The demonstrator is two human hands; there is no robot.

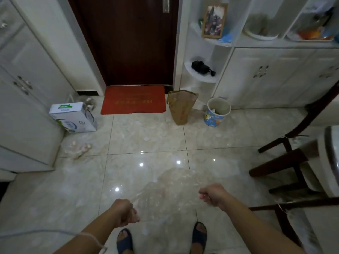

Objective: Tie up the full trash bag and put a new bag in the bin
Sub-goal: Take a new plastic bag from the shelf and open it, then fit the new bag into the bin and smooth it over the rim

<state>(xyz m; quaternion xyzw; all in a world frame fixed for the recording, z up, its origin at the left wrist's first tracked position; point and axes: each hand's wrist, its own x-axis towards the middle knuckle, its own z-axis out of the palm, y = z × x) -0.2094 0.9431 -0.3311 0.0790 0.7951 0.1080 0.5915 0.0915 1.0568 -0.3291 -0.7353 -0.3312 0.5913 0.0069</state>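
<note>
Both fists are curled on a clear new bag (165,195): left hand (126,214) and right hand (211,196) pinch its edge, the film stretched crosswise between them. The bin (217,111) stands well ahead by the white cabinet, rightward, so the right hand looks nearer.

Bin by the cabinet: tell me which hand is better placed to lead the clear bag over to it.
Right, probably. The bin stands ahead on the right side, and the right hand is farther forward and nearer it. The left hand sits lower and farther away. Both hands grip the clear bag.
</note>
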